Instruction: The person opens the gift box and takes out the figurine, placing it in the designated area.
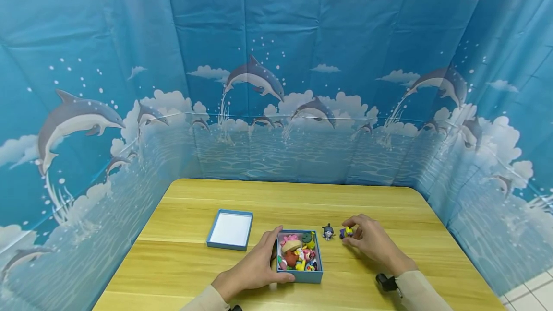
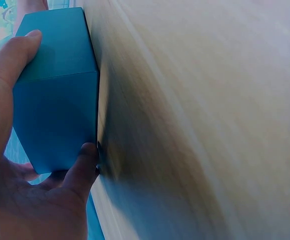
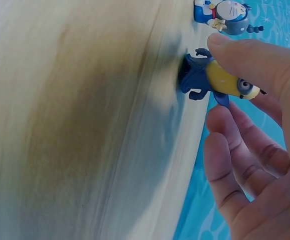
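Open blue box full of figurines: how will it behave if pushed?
The blue box looks stiff: straight, crisp-edged walls. Likely slides rather than tips, given its broad footprint. Heaped toy figurines may shift or spill if tilted.

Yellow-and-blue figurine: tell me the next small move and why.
Probably settle the yellow-and-blue figurine on the tabletop and ease the right hand off: it looks upright, its base at or near the wood, beside the other figurine, while the left hand holds the open box.
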A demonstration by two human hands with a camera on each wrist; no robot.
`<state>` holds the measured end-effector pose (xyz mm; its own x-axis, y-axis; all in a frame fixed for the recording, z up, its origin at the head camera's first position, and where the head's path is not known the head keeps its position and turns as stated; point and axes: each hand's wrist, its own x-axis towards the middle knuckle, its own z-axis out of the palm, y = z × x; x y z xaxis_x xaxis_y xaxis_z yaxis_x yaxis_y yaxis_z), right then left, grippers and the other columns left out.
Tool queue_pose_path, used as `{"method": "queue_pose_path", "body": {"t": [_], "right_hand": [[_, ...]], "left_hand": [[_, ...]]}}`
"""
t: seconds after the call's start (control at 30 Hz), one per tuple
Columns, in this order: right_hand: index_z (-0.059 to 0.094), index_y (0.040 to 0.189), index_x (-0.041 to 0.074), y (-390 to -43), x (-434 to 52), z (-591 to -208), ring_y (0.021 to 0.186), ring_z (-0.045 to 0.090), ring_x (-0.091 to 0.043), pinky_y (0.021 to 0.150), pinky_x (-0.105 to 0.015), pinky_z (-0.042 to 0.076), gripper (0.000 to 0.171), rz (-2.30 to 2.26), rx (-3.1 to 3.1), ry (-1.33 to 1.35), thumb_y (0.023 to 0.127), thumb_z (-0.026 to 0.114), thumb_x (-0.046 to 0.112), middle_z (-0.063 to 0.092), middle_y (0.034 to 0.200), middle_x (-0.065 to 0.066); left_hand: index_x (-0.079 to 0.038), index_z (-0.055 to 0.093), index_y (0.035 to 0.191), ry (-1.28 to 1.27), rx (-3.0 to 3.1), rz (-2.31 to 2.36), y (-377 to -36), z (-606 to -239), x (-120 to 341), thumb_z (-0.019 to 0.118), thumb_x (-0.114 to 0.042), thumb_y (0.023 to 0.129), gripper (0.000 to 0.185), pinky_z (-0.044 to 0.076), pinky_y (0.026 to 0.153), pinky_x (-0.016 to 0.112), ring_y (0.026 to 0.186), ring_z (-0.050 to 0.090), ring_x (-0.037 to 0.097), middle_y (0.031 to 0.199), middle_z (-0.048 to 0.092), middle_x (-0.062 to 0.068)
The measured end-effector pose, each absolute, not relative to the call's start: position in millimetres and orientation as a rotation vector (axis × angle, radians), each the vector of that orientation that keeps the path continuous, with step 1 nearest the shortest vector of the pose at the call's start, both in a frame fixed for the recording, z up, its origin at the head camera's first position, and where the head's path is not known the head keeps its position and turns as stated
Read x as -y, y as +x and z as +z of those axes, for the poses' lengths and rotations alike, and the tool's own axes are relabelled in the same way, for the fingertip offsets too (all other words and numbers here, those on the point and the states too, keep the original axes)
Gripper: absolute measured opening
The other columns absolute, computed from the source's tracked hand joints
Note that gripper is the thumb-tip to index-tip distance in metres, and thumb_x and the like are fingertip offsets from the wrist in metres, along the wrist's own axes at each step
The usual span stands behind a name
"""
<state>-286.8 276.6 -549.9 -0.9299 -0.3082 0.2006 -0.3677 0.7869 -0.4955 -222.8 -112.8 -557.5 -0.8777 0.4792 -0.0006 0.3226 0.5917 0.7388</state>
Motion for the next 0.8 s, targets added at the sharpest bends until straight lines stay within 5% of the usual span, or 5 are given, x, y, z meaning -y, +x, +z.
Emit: {"method": "queue_pose_path", "body": {"t": [0.8], "right_hand": [[0.084, 0.132, 0.013, -276, -265, -523, 0.087, 0.061, -0.009, 0.071, -0.028, 0.052, 0.037, 0.697, 2.774, 0.59, 0.098, 0.098, 0.02, 0.079, 0.123, -0.007]], "left_hand": [[-0.019, 0.016, 0.189, 0.675, -2.636, 1.142, -221, -557, 113, 0.094, -0.071, 0.092, 0.135, 0.054, 0.129, 0.059, 0.154, 0.061, 0.031, 0.181, 0.042, 0.015]]}}
